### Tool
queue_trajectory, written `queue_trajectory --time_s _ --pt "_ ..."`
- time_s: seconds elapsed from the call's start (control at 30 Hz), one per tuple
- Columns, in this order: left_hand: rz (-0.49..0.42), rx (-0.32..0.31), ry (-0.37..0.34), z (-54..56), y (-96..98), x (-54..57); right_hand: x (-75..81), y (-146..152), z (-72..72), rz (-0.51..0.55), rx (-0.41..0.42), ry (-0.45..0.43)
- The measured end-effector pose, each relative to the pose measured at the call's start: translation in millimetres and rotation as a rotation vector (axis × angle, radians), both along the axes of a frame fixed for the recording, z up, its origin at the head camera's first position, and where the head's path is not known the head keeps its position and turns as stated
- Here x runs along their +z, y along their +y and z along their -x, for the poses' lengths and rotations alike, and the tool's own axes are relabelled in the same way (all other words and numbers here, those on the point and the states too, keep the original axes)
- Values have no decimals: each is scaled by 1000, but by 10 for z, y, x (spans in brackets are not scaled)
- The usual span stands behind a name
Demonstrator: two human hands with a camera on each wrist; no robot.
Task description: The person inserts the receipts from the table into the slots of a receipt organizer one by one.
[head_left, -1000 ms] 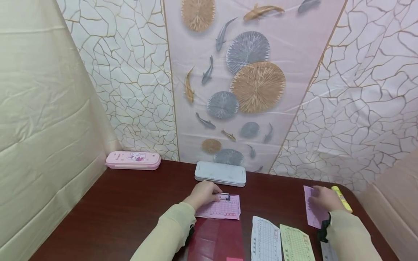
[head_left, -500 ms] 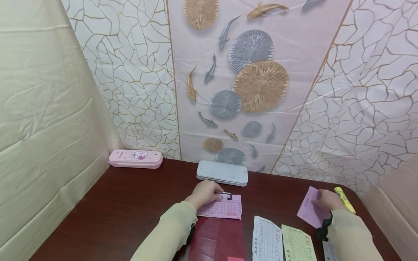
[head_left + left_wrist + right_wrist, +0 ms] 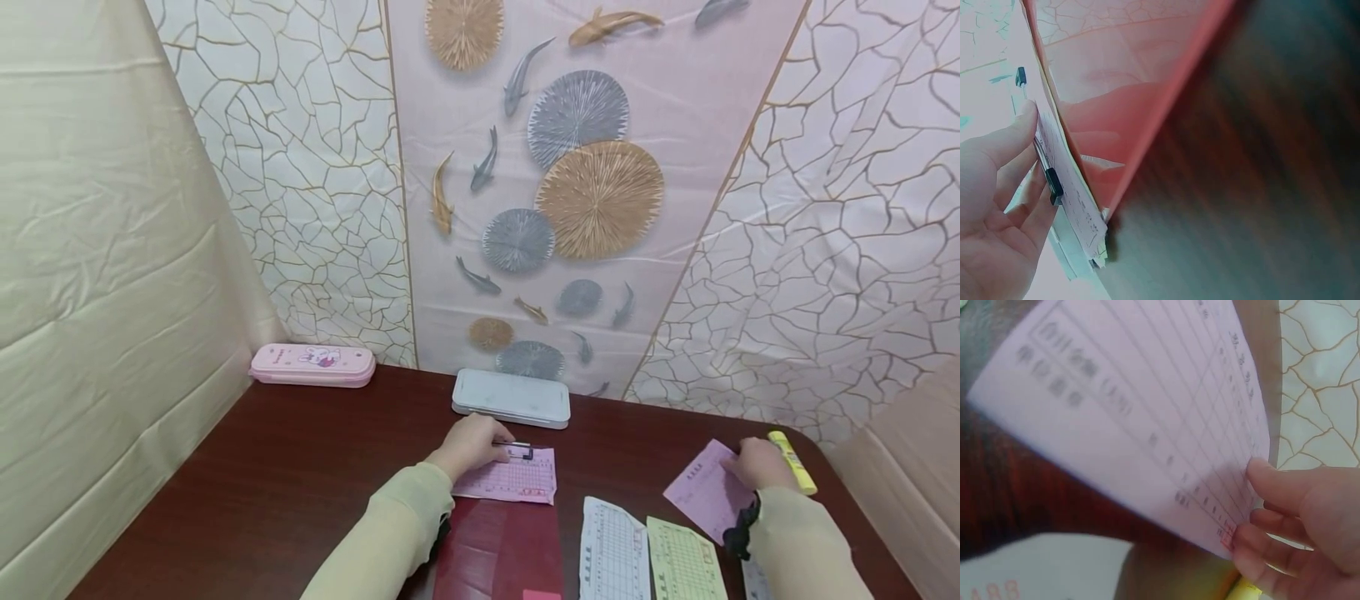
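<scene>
My left hand (image 3: 468,442) grips the metal clip (image 3: 517,450) with black ends at the top of a dark red clipboard (image 3: 498,546). Under that clip lies a pink printed form (image 3: 517,482), over the board's upper part. In the left wrist view the thumb lies against the clip (image 3: 1054,181), and the glossy red board mirrors the hand. At the table's right side, my right hand (image 3: 761,465) pinches another pink form (image 3: 707,492) by its edge. The right wrist view shows this form (image 3: 1116,419) tilted, with printed lines and a small red mark near the fingers.
A white form (image 3: 615,550) and a pale green form (image 3: 686,560) lie right of the clipboard. A yellow glue stick (image 3: 791,462) is close beside the right hand. At the back stand a white case (image 3: 512,398) and a pink pencil case (image 3: 313,365).
The pink form in my right hand has swung from nearly upright to slanting, its far corner moving left and towards me. The left hand stays on the clip.
</scene>
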State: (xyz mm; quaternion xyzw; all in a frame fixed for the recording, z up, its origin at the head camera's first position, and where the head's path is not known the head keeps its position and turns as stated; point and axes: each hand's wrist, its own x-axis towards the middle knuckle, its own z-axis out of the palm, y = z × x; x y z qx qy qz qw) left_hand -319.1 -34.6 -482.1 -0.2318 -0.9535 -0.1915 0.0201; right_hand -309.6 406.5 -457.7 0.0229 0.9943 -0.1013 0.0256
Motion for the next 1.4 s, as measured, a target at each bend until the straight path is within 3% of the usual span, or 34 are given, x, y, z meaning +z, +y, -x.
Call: queue_trajectory --time_s 0.3,0.47,0.87,1.13,1.4 --pt "-5 1 -13 -30 1 36 -53 22 -13 32 -30 25" --pt "-15 -21 17 -40 -12 59 -86 37 1 53 -58 30" --pt "-1 2 -14 -12 -1 25 -103 62 -24 48 -44 52" --pt "-3 4 -14 -6 -5 4 -26 -35 -96 32 -70 80" --pt "-5 7 -17 2 -9 -9 -57 4 -89 82 -50 81"
